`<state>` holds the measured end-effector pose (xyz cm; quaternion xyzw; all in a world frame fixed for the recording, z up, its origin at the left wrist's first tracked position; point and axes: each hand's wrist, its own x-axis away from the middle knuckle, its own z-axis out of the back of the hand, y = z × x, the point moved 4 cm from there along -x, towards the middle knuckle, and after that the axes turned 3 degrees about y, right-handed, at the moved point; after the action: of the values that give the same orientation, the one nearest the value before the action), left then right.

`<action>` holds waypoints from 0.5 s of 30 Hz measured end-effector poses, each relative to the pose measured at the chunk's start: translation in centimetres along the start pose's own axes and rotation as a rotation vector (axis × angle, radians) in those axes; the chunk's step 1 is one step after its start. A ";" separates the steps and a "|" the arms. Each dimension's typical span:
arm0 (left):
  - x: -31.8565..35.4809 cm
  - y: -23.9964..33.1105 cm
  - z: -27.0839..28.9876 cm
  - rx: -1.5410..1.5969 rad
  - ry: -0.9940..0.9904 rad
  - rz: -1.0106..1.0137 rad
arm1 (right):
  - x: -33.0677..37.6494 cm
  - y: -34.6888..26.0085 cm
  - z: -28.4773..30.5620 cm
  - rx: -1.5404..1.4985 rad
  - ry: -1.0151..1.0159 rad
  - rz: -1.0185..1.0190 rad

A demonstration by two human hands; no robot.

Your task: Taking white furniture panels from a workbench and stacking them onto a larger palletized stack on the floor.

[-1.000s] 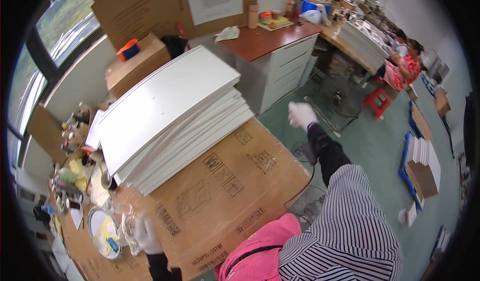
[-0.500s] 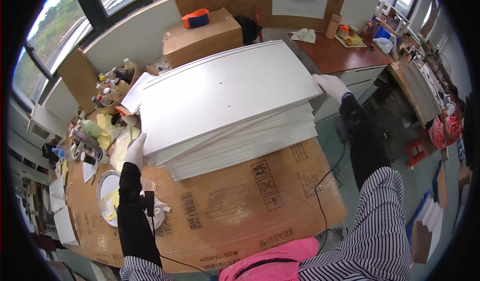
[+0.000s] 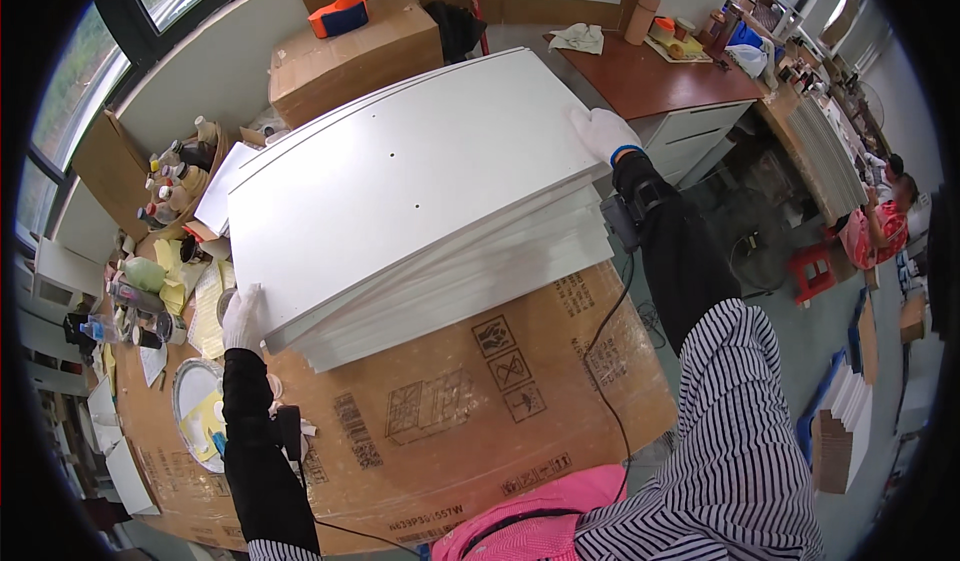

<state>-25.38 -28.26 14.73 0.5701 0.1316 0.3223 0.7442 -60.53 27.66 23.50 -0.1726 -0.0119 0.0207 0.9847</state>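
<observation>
So you've got the top panel by its two ends: your gloved left hand is grasping near the front left corner, and your right hand has the right end, partly over the white face. Whatever's tucked underneath is hidden, so I can't tell how deep either grip goes. Wide hold makes sense imo, a board that long would probably tip if you only had one end. The panel's over the stack, skewed against the boards below, left corner poking out past them; can't tell if it's resting or just clear. Stack sits on your cardboard-topped desk, which I'd guess saves the boards from scratches. Tub is beside your left sleeve, off the stack, probably to avoid spills.
</observation>
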 end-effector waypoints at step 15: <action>8.3 0.7 -2.2 -0.031 0.187 -0.067 | 1.4 2.3 0.5 0.014 0.045 -0.060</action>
<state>-20.56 -21.30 16.13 0.5213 0.2146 0.3509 0.7477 -59.19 30.07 23.17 -0.1659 0.0050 -0.0127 0.9860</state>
